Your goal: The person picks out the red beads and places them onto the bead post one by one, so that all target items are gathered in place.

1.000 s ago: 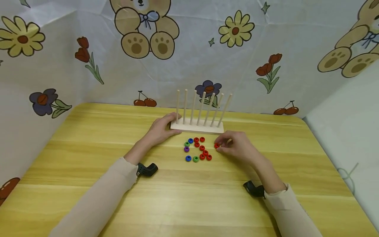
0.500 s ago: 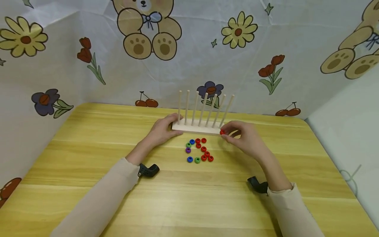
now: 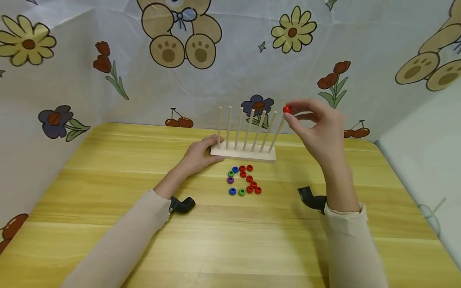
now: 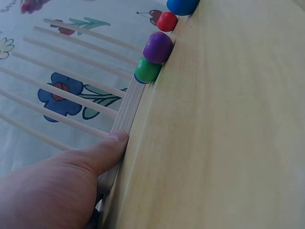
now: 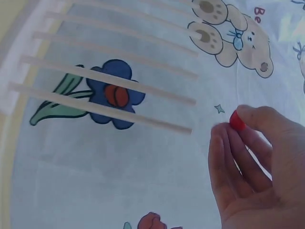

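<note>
My left hand [image 3: 198, 157] grips the left end of a pale wooden base [image 3: 248, 155], thumb [image 4: 112, 148] along its front edge. Several thin upright pegs [image 3: 246, 130] stand in a row on the base, bare of beads. Between thumb and fingertips my right hand [image 3: 324, 130] pinches a red bead [image 3: 287, 109], raised by the top of the rightmost peg. The right wrist view shows that bead [image 5: 237, 121] apart from the peg tips. In front of the base lie loose beads: several red ones [image 3: 249, 179], blue [image 3: 232, 191], green [image 3: 242, 192] and purple [image 3: 230, 180].
The wooden-grain table [image 3: 223, 240] extends all around the base and beads. Behind it hangs a white cloth [image 3: 230, 52] printed with bears and flowers. A black wrist device [image 3: 183, 205] sits on the left wrist, another device [image 3: 311, 199] on the right.
My right hand has lifted the red bead from the table, past the base's right end, up to the top of the rightmost peg. My left hand stays on the base.
</note>
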